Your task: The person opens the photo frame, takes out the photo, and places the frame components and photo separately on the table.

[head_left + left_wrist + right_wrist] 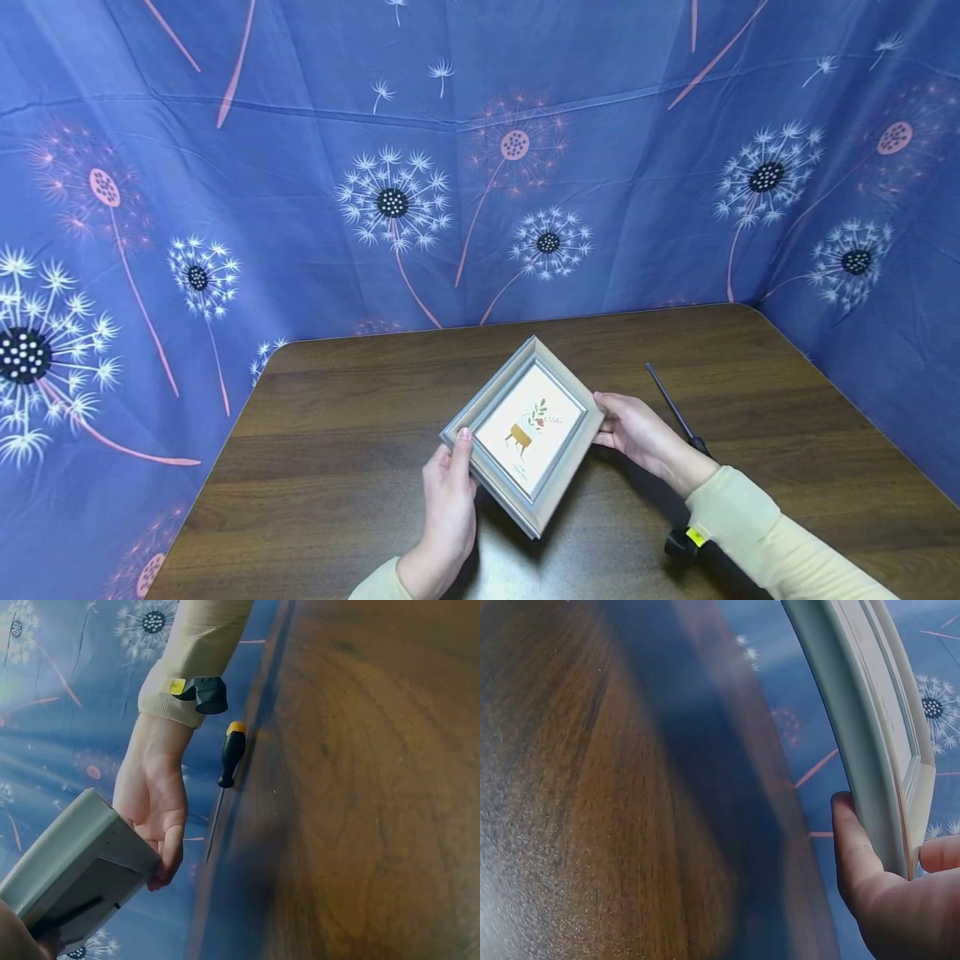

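A picture frame (528, 433) with a silvery, bevelled border is held tilted above the table, its print of a plant in an orange-brown pot facing up. My left hand (447, 500) grips the left corner, thumb on the front. At the opposite side, my right hand (637, 433) pinches the right corner; in the right wrist view, fingers of the right hand (900, 907) lie on both faces of the frame (855, 727). From the left wrist view, the dark backing of the frame (90, 877) shows. The left hand is mostly cut off there.
A screwdriver (232, 754) with a black and yellow handle lies on the wooden table (337, 433), right of the frame and partly under my right forearm in the head view. A black device with a yellow label (681, 543) sits at the right wrist. Blue dandelion-print cloth (300, 208) surrounds the table.
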A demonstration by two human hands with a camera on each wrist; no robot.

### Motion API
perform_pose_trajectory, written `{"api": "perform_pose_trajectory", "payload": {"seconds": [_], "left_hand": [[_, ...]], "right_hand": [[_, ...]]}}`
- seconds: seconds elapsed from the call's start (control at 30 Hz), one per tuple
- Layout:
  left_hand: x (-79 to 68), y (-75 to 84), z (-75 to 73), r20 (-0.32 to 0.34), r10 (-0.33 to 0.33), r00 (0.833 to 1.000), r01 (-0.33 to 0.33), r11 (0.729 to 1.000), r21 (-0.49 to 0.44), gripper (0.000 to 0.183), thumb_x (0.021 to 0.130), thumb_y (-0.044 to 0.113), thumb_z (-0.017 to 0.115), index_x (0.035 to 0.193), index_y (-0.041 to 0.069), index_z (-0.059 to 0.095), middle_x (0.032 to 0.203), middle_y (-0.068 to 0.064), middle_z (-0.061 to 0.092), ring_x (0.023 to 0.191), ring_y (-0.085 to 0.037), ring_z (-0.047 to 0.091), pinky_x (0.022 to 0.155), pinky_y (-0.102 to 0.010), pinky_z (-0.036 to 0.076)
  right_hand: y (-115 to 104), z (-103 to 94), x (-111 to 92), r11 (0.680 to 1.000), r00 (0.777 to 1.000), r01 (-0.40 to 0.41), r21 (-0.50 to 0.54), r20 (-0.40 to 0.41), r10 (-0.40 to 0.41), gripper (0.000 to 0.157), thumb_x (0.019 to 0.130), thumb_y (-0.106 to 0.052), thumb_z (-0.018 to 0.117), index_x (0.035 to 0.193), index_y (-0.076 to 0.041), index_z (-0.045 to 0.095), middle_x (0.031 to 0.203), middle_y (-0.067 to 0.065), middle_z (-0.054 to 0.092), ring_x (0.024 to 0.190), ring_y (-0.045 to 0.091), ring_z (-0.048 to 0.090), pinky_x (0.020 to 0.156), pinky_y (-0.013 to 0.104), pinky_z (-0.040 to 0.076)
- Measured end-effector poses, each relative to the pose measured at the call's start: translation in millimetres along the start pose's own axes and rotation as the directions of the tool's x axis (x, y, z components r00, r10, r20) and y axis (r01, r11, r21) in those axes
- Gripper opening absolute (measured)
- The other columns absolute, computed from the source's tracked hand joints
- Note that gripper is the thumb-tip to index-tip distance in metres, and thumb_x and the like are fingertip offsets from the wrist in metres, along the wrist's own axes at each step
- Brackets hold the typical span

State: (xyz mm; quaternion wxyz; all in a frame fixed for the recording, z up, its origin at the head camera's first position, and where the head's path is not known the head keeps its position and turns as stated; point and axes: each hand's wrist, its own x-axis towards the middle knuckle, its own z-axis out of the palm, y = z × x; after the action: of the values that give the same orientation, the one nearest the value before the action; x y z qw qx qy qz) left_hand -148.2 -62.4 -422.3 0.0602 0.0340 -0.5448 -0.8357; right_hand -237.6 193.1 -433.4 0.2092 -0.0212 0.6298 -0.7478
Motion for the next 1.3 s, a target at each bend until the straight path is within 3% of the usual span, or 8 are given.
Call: {"api": "perform_pose_trajectory", "payload": {"seconds": [0.23,0.5,0.63,0.8,1.07,1.3], "left_hand": [[1.1,-1.0,-2.1,0.038,-0.043,0.998,0.043,0.999,-0.006,0.051,0.099,0.034,0.048,0.128,-0.007,0.046,0.128,-0.018,0.058,0.117,-0.021,0.057,0.098,-0.031,0.049],[4.6,1.0,-9.2,0.143,-0.109,0.984,0.110,0.994,0.004,0.048,0.098,0.025,0.048,0.131,-0.010,0.041,0.131,-0.021,0.054,0.119,-0.024,0.055,0.100,-0.032,0.047],[6.9,2.5,-13.0,0.173,-0.147,0.974,0.138,0.988,0.063,0.044,0.096,0.018,0.050,0.129,-0.010,0.042,0.127,-0.020,0.056,0.115,-0.022,0.058,0.100,-0.031,0.047],[9.7,4.2,-17.5,0.211,-0.201,0.957,0.173,0.974,0.146,0.041,0.091,0.011,0.055,0.123,-0.012,0.047,0.113,-0.016,0.063,0.103,-0.018,0.063,0.095,-0.029,0.050],[9.8,2.5,-25.4,0.232,-0.303,0.924,0.235,0.931,0.281,0.039,0.085,0.008,0.062,0.116,-0.012,0.052,0.098,-0.012,0.070,0.082,-0.011,0.066,0.078,-0.025,0.052],[8.6,-1.3,-30.2,0.282,-0.390,0.877,0.274,0.886,0.373,0.026,0.086,0.016,0.066,0.097,-0.007,0.059,0.075,0.001,0.065,0.063,-0.007,0.057,0.059,-0.019,0.049]], "right_hand": [[0,-3.1,1,1.000,1.000,0.007,0.001,-0.021,-0.007,0.049,0.104,-0.025,0.036,0.132,0.015,0.033,0.099,0.001,0.066,0.091,0.012,0.066,0.085,0.030,0.056],[-5,-8.6,3,1.000,0.999,0.029,0.009,-0.031,-0.028,0.030,0.103,-0.023,0.040,0.114,0.003,0.049,0.091,-0.001,0.068,0.083,0.009,0.066,0.078,0.027,0.058],[-9,-12.6,4,0.999,0.999,0.028,-0.047,-0.028,-0.029,0.038,0.102,-0.025,0.041,0.120,0.008,0.047,0.093,-0.001,0.068,0.086,0.010,0.067,0.079,0.027,0.057],[-14,-16.1,6,0.992,0.999,0.025,-0.122,-0.032,-0.029,0.051,0.102,-0.028,0.042,0.129,0.015,0.038,0.096,-0.001,0.068,0.090,0.011,0.066,0.081,0.028,0.057],[-16,-14.7,13,0.977,0.999,-0.007,-0.212,-0.054,-0.005,0.056,0.101,-0.030,0.044,0.134,0.015,0.033,0.099,0.003,0.068,0.089,0.012,0.067,0.080,0.030,0.058],[-14,-10.9,21,0.960,0.998,-0.030,-0.279,-0.055,0.015,0.053,0.099,-0.030,0.048,0.130,0.013,0.040,0.095,0.004,0.068,0.081,0.012,0.066,0.075,0.029,0.058]]}}
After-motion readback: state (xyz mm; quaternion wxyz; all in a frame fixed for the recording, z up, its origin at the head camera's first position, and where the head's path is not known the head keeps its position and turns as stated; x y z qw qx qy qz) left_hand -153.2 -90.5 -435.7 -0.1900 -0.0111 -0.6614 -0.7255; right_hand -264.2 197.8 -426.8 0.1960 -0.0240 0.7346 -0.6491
